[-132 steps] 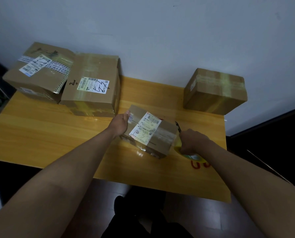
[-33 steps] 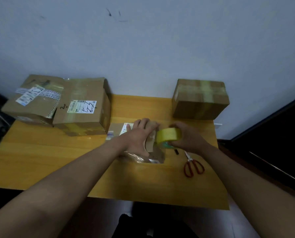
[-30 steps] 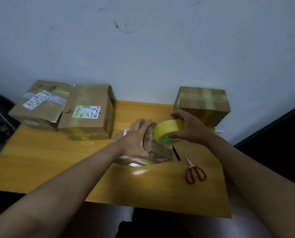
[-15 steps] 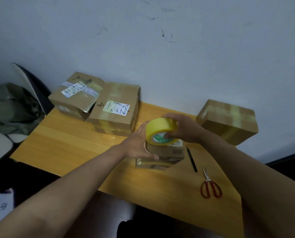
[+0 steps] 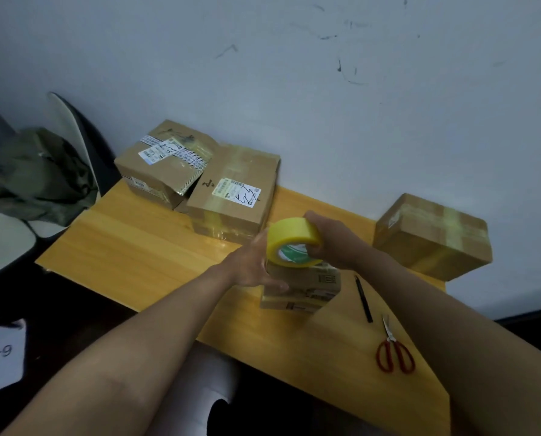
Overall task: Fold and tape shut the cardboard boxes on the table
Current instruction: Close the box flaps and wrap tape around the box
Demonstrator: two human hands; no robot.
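Head view: small box [image 5: 300, 286] sits mid-counter [image 5: 143, 247], directly in front of both hands, long axis roughly left-right. Left hand [image 5: 250, 265] clamps its left end, thumb curled onto the near face, fingers behind and hidden. Right hand [image 5: 332, 243] grips the yellow tape roll [image 5: 293, 242], which rides right on top of the box, core facing the camera. Can't tell whether a strip is already stuck down. Right hand is the one on the tool; left is the anchor.

Judgement: next pull runs across the top of the box, so the left hand needs to hold the box down.

Around: pen [image 5: 363, 298] and red scissors [image 5: 393, 354] lie just right of the box, near the right forearm, an easy reach for the cut. Two labelled boxes [image 5: 231, 190] at back left, one taped box [image 5: 433, 237] at back right, all well apart from the work. Nothing blocks the pull path.
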